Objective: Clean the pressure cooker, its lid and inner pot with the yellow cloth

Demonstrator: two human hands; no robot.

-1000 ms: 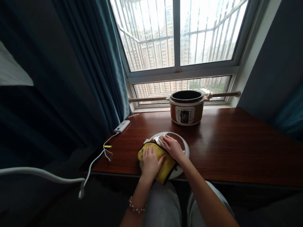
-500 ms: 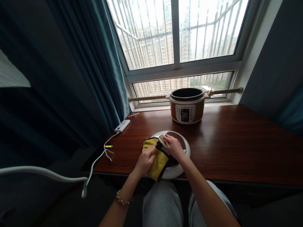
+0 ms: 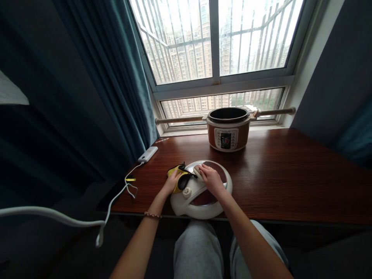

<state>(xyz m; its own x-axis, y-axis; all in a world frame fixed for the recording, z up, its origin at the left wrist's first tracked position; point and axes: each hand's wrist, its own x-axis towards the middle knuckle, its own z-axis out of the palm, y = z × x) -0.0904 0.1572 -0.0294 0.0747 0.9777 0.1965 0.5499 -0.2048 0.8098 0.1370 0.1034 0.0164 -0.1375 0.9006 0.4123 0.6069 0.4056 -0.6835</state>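
A round white and brown cooker lid (image 3: 203,197) lies flat near the front edge of the dark wooden table (image 3: 290,178). My right hand (image 3: 212,179) rests on top of the lid, fingers curled over its handle. My left hand (image 3: 172,182) grips a bunched yellow cloth with black trim (image 3: 178,175) at the lid's left rim. The open brown pressure cooker base (image 3: 228,130) stands farther back by the window.
A white power bank (image 3: 148,154) with a white cable (image 3: 116,197) lies at the table's left back corner. Teal curtains hang at left. A wooden rod (image 3: 180,119) runs along the window sill. My knees are under the table's front edge.
My left hand has slid the yellow cloth from the lid's front up and left to its left rim, uncovering the lid's white front. My right hand has stayed on the handle.
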